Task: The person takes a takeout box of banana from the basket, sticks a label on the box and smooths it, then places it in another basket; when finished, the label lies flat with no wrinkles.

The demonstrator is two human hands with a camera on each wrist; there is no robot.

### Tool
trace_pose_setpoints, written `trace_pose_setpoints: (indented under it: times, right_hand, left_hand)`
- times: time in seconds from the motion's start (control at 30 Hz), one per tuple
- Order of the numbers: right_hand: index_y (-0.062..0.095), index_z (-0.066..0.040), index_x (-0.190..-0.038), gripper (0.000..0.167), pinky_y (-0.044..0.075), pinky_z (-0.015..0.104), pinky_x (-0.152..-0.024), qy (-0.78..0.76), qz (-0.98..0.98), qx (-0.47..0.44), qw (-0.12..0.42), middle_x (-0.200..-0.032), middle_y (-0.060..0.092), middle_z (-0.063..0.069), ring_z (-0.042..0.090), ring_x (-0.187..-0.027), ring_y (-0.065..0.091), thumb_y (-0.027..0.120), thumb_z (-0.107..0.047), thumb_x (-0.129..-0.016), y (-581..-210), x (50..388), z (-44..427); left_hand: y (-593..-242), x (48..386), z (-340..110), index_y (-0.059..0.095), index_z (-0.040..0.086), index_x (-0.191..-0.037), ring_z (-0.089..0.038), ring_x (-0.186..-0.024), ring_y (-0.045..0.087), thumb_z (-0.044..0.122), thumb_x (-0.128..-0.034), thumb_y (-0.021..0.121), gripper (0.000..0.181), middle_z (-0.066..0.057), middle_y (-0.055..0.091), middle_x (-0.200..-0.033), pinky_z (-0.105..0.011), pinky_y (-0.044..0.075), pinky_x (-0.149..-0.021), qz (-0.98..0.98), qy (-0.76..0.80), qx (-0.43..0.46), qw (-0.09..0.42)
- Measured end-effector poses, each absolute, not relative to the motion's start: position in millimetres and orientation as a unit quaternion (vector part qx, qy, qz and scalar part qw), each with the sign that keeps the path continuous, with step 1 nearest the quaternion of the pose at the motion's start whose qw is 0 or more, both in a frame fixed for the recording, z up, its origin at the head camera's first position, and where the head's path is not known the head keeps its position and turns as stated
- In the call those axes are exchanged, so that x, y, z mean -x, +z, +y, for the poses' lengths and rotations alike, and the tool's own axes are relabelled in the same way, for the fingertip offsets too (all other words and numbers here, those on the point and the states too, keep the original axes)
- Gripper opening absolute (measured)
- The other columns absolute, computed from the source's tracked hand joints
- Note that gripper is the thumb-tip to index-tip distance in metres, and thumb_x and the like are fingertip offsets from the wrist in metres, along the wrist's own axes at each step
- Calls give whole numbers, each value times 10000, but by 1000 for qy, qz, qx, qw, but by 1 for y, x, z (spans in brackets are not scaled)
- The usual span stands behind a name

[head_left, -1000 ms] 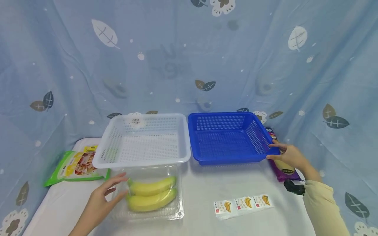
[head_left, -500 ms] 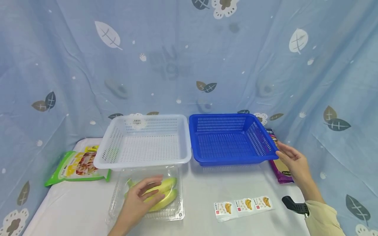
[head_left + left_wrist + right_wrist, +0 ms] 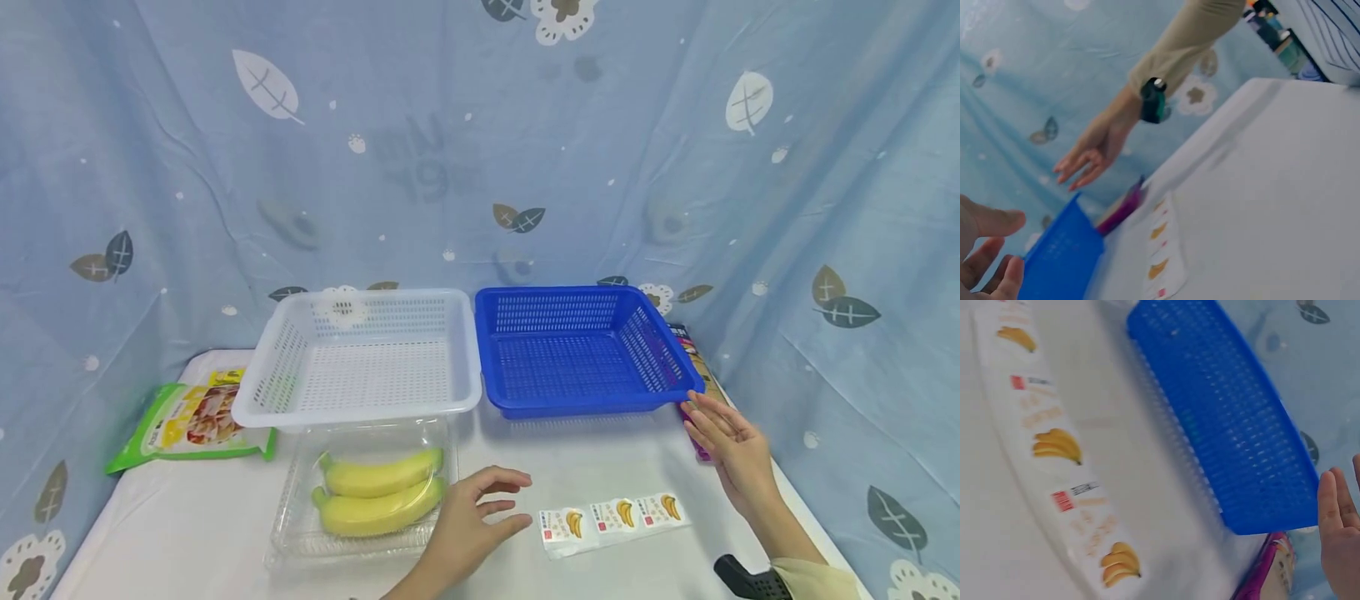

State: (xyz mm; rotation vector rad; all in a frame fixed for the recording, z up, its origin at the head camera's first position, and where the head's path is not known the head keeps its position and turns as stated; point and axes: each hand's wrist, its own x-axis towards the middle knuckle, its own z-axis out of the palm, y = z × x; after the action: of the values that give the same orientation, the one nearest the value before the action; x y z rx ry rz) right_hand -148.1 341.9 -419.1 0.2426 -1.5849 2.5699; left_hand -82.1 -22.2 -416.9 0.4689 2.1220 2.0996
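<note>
The left hand (image 3: 470,527), fingers loosely bent and empty, hovers between a clear plastic box (image 3: 300,533) and a strip of banana stickers (image 3: 617,518). Two bananas (image 3: 384,475) lie inside the box. At the front right corner of the blue basket (image 3: 577,408) is the right hand (image 3: 735,454), its fingers extended and holding nothing; whether it touches the rim cannot be told. The right wrist view shows the right hand (image 3: 1341,534) beside the end of the basket (image 3: 1229,412), and the sticker strip (image 3: 1054,450) lying flat.
A white basket (image 3: 360,417) stands left of the blue one, behind the clear box. A green and yellow food bag (image 3: 198,421) lies at the far left. A purple package (image 3: 701,454) is partly hidden behind the right hand. A patterned blue curtain surrounds the table.
The left hand has moved right, across and past the bananas, toward the sticker strip. The right hand has drawn slightly toward the front from the blue basket's side, and its fingers have straightened.
</note>
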Motion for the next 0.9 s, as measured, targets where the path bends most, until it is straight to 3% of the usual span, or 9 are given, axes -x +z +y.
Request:
trace_pose_setpoints:
  times: [0.17, 0.37, 0.63, 0.9]
  right_hand:
    - [619, -4, -1230, 374, 499, 288, -884, 823, -559, -97, 44, -1223, 654, 41, 152, -1087, 632, 422, 150, -953, -430, 138, 340]
    - [607, -13, -1247, 349, 511, 269, -874, 774, -625, -96, -4, -1209, 661, -28, 107, -1079, 632, 450, 111, -962, -447, 124, 336]
    - [477, 125, -1292, 339, 514, 237, -878, 715, -687, -101, -83, -1238, 645, -41, 86, -1121, 603, 497, 55, -961, -471, 111, 310]
    - [381, 201, -1324, 486, 501, 241, -898, 702, -692, -73, -150, -1248, 638, 5, 80, -1121, 597, 584, 3, -929, -488, 99, 287]
  left_hand:
    - [-435, 82, 2, 683, 80, -1044, -135, -974, 619, -47, -749, 769, 332, -41, 672, -1070, -239, 546, -816, 702, 690, -163, 66]
    - [-457, 85, 18, 682, 40, -1001, -222, -909, 655, -128, -717, 745, 336, -99, 681, -1021, -210, 549, -770, 703, 692, -145, 79]
    - [-475, 89, 25, 679, 21, -982, -260, -893, 648, -223, -639, 713, 422, -53, 670, -1000, -231, 555, -774, 720, 680, -116, 76]
    - [-491, 90, 28, 663, 18, -945, -161, -817, 632, -238, -571, 739, 459, -33, 620, -937, -192, 549, -751, 750, 652, -99, 61]
